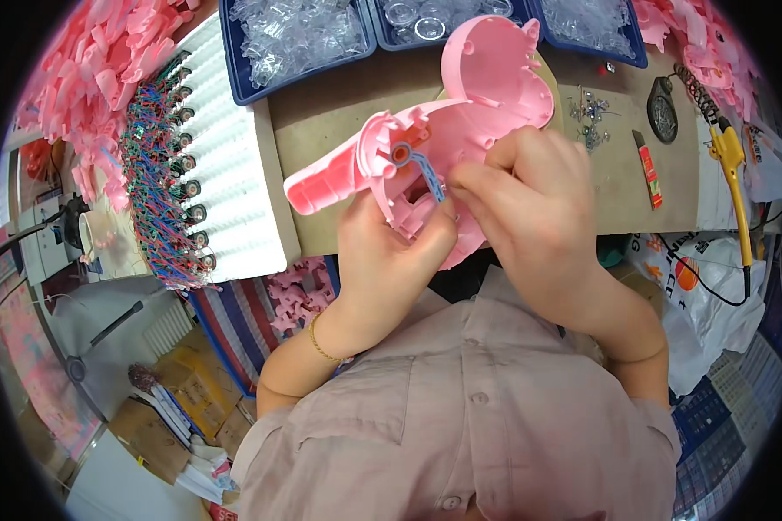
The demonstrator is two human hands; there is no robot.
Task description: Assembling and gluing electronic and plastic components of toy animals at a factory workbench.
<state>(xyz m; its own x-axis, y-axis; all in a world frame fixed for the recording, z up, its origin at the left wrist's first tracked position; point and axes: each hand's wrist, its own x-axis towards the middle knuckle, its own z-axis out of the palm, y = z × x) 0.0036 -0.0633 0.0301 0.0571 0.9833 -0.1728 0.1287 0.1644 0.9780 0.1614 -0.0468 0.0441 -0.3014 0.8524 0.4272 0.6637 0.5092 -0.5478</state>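
Note:
A hollow pink plastic shell (450, 122), open side up, has a handle-like arm at the left and a rounded end at the far right. My left hand (378, 256) grips its near side from below, with the thumb inside the rim. Inside the shell lies a narrow blue piece (427, 174), running from a small orange-brown ring (401, 154). My right hand (539, 204) is closed in a pinch over the cavity, right beside the blue piece's near end. Whatever sits between its fingertips is too small or hidden to name.
Blue bins (370, 30) of clear plastic parts line the back. At left, a white ribbed tray (235, 148) bears wired round components (191, 187); pink parts (96, 69) heap beyond. At right are small loose parts (593, 113), a red cutter knife (647, 174) and a corded yellow tool (730, 161).

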